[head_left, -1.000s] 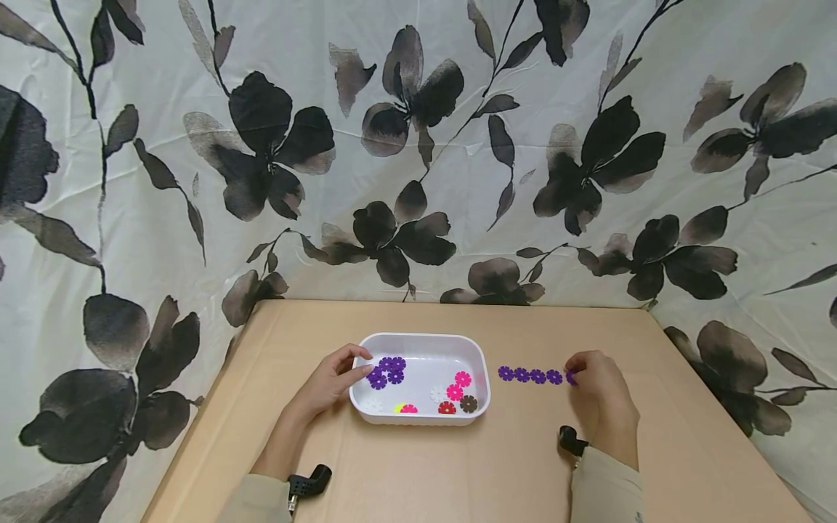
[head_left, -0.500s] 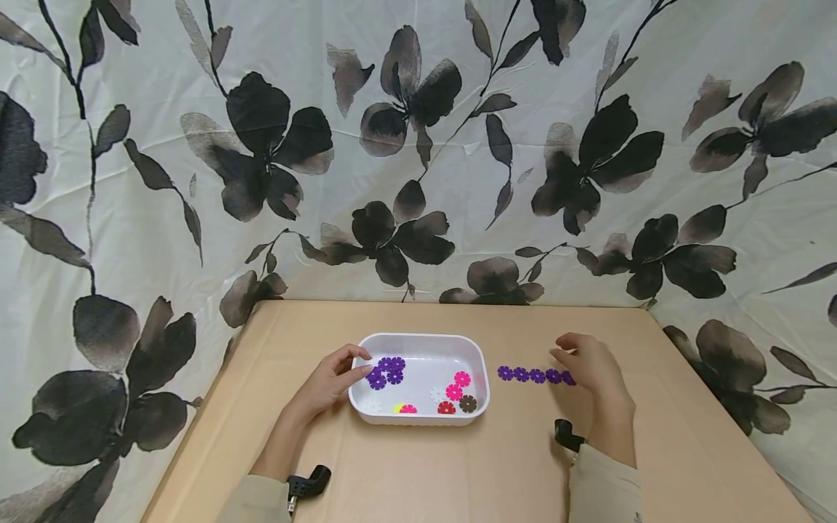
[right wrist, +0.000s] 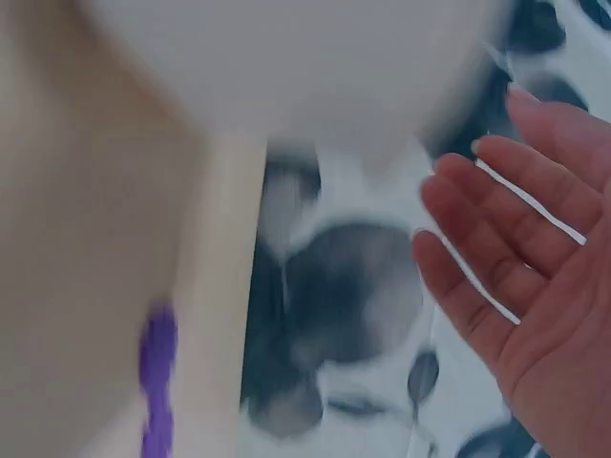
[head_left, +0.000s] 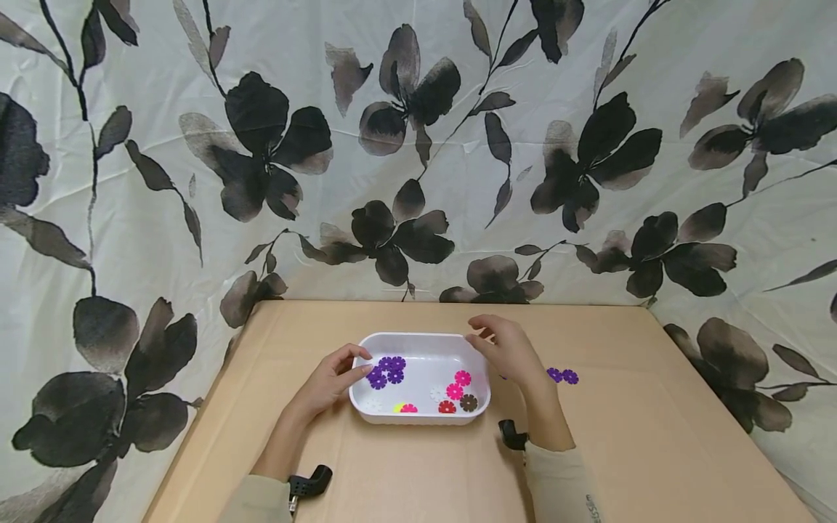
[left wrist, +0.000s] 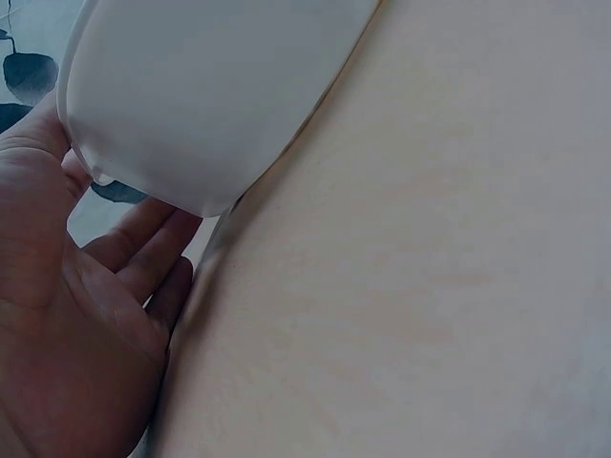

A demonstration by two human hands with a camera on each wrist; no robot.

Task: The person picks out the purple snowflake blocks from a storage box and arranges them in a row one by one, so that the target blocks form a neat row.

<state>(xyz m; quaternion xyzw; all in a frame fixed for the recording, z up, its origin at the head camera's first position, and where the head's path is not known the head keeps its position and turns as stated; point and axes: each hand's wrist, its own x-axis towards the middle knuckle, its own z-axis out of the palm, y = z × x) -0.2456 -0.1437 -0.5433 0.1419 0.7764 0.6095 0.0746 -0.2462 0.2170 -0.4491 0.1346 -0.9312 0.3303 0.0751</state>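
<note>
On the left, the left hand (head_left: 332, 379) grips the end of the white plastic-looking tray (head_left: 421, 356) with round corners, which sits on the flat tan surface (head_left: 418, 472). A light grip looks best: firm enough that the tray can't slide, soft enough that it won't tip. Just past those fingers, in the tray, is a bunch of small flat purple flowers (head_left: 395, 376). The right hand (head_left: 510, 352) hangs over the tray's right end, fingers loose and apart, holding nothing. To reach in well, I think it should come down from on top and pinch one flower by its edge, so the others don't slide. The right arm (head_left: 548, 414) should be kept high, clear of the purple flower row (head_left: 570, 377) on the surface, right of the tray. Now to count: one tray. The purple bunch has at least five, but some overlap. Next come one yellow flower (head_left: 398, 408), partly hidden, touching one pink flower (head_left: 409, 409); one faint whitish piece (head_left: 437, 394); one red flower (head_left: 447, 408); two more pink flowers (head_left: 463, 378); one brown flower (head_left: 468, 404). In the row, two show plainly; the arm hides others, so I can't count them.
</note>
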